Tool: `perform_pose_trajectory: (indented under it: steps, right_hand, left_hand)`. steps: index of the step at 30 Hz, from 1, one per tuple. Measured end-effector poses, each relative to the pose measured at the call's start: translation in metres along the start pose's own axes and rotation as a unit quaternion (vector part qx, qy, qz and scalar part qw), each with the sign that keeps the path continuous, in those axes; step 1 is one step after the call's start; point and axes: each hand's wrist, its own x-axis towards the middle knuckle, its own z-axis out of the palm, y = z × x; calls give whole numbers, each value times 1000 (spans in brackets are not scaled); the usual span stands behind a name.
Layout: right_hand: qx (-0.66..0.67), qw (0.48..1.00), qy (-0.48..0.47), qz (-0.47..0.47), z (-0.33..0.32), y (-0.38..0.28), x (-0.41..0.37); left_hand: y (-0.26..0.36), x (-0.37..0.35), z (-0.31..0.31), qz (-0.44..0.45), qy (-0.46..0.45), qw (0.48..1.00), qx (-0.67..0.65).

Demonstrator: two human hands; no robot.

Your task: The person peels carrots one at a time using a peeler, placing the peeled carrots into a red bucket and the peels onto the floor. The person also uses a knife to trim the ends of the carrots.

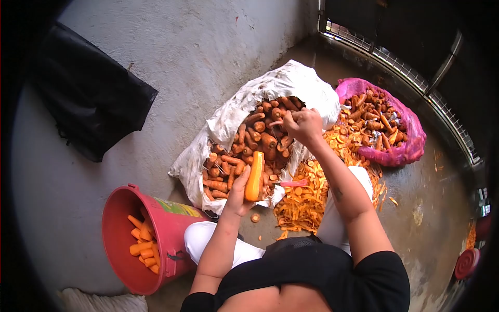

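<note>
My left hand (240, 193) is closed around a peeled, bright orange carrot (254, 176), held upright over the near edge of a white sack (195, 164). Unpeeled carrots (249, 136) fill the opening of that sack. Above its right side, my right hand (303, 126) has its fingers curled shut; whatever may be in them I cannot make out. A pink-handled tool (292, 183) shows between the sack and a heap of orange peelings (301, 205); its far end is hard to see.
To the left, a red bucket (179, 229) holds several peeled carrots (147, 244). A pink sack (416, 138) of carrot ends and scraps stands at the back right. Black cloth (99, 93) hangs on the grey wall. A barred gate (400, 60) borders the wet floor, and a red lid (467, 263) is far right.
</note>
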Motion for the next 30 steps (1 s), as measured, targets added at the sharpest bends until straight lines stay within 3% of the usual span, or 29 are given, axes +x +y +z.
perform_pose_trajectory:
  steps: [3, 6, 7, 9, 13, 18, 26, 28, 30]
  right_hand:
    - [118, 992, -45, -15, -7, -17, -15]
    - [145, 980, -68, -121, 2, -33, -29]
    - [149, 975, -92, -135, 4, -38, -33]
    - [170, 966, -114, -159, 6, -48, -39]
    - [188, 953, -88, -221, 15, -51, -44]
    - [171, 953, -95, -231, 16, -50, -45]
    - [206, 951, -92, -212, 22, -50, -43]
    - [198, 958, -82, -192, 20, -49, -40]
    - [165, 969, -103, -151, 19, -37, -30]
  left_hand:
    - [0, 16, -15, 2, 36, 998, -47]
    - [2, 27, -17, -1, 84, 994, -65]
    - [7, 31, -23, -46, -5, 989, -137]
    - [1, 31, -7, -11, 130, 990, -56]
    - [-11, 46, -26, -45, 115, 989, -82]
    - [-14, 45, -22, -58, 119, 988, -81]
    - [-8, 29, -5, 5, 74, 997, -36]
    - [-3, 23, 8, 11, 103, 994, -27]
    - [-8, 16, 3, 20, 58, 998, 11]
